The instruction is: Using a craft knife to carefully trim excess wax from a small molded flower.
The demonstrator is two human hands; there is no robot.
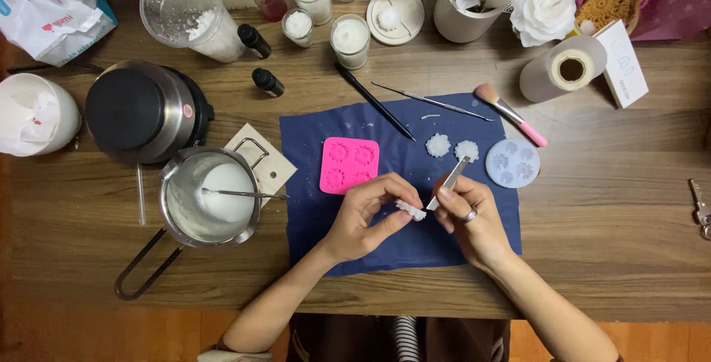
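You're trimming a small white wax flower point(410, 209) w/ a metal tweezer-type tool point(447, 183), over the dark blue cloth point(311, 206) on the wooden table point(615, 221). Left hand point(363, 218) is pinching the wax flower betw thumb and fingertips, fingers narrow, closed on it. Right hand point(468, 218) is gripping the tool near its lower end, fingers curled tight round it, ring showing on one finger.

Step in hand, as I'm judging it: you're cleaning up a demoulded piece, tool tip touching the flower's right side. Next move is probably calling for light, short scraping w/ a firm pinch, since the wax is looking brittle and could crumble.

Orientation: the flower is lying roughly horizontal, long axis running left-right, slightly down toward the right, right end pointing at the tool tip. Can't tell which face is up. The tool's long axis is running diagonal, lower-left to upper-right, tip pointing down-left at the flower.

Around: pink silicone mould point(349, 165) up-left of the hands, two finished white wax flowers point(438, 145) just above, round pale blue mould point(512, 163) at the cloth's right edge, metal melting pot point(210, 197) well apart to the left.
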